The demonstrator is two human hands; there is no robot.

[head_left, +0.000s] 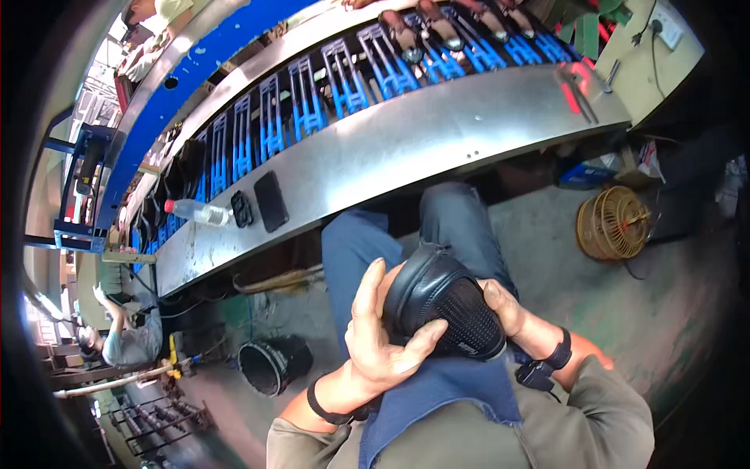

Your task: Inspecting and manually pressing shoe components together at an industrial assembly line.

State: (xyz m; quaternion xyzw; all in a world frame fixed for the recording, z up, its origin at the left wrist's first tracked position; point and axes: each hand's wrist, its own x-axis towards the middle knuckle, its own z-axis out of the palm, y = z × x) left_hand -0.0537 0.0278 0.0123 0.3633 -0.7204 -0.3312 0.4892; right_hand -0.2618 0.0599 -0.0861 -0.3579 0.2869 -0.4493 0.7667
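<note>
Above my lap I hold a black leather shoe (448,313) with a perforated panel and some small lettering on the end toward me. My left hand (377,340) cups its left side, the thumb pressed on the perforated part and the index finger pointing away along the side. My right hand (509,313) grips the right side, thumb on top; its other fingers are hidden beneath the shoe. Both wrists wear black bands. Under my forearms, a blue apron (441,391) covers part of my front.
Ahead, a metal bench (375,168) bears a black phone (270,201), a bottle (197,212) and red-handled pliers (576,95). Blue racks (308,98) line its far side, some holding brown shoes (441,25). A black bucket (273,363) and a round fan (613,223) stand on the floor. Another person (129,336) sits at left.
</note>
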